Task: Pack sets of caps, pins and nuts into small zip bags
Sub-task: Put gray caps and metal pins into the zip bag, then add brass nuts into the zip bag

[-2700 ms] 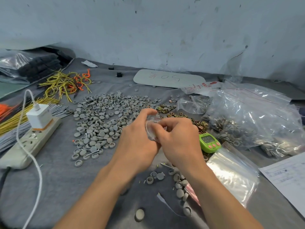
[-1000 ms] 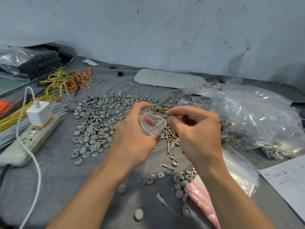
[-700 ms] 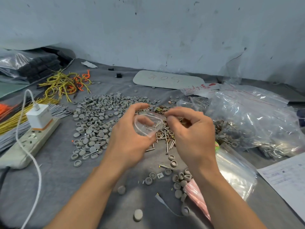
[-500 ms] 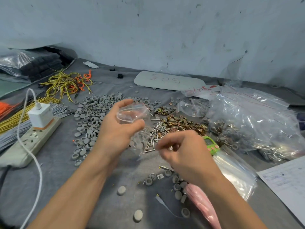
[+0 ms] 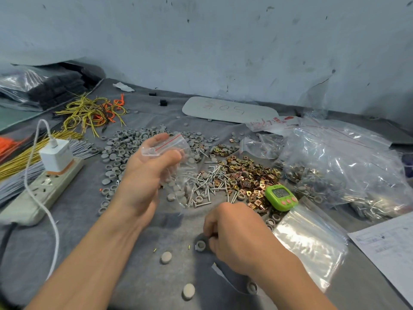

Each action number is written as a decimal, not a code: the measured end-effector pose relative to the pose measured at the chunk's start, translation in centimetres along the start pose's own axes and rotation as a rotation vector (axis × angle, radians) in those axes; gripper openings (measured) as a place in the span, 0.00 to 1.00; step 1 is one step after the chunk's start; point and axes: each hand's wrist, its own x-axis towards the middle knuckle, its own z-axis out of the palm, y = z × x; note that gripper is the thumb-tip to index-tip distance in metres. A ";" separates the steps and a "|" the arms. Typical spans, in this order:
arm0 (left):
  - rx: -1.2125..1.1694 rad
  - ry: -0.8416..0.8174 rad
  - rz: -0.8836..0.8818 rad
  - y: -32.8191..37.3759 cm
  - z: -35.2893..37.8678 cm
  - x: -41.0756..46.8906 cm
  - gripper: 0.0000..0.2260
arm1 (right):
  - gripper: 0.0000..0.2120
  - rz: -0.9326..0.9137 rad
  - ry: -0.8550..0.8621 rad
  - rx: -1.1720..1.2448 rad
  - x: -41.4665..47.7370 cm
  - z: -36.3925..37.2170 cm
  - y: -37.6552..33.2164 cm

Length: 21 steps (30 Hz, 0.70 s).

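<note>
Right hand (image 5: 237, 238) drops off the zip bag (image 5: 178, 153) to 6 o'clock, curled on a grey cap (image 5: 200, 245), fingertips tucked under so I can't see the pinch. Left hand (image 5: 147, 180) grips the bag, 11 o'clock from it.

Workshop bench (image 5: 89, 231): heaped caps (image 5: 125, 148), nuts (image 5: 252, 175)

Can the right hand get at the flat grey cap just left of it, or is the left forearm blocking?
Probably yes: only bare cloth and one hollow cap lie between the right hand and that flat cap; the left forearm passes clear.
</note>
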 end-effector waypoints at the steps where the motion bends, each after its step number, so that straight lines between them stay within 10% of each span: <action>1: 0.029 0.014 0.027 0.0 0.0 -0.1 0.20 | 0.10 -0.004 0.013 0.003 0.1 0.0 0.0; 6: 0.518 0.179 0.362 -0.2 -0.9 -0.5 0.27 | 0.08 0.006 0.306 0.235 0.1 -1.0 -0.2; 12: 1.017 -0.123 0.404 -1.6 0.8 -1.7 0.36 | 0.07 -0.115 0.616 0.956 0.5 -2.7 -0.7; 21: 1.020 -0.235 0.387 -2.3 2.5 -1.9 0.43 | 0.11 0.043 0.842 0.741 1.3 -2.3 0.0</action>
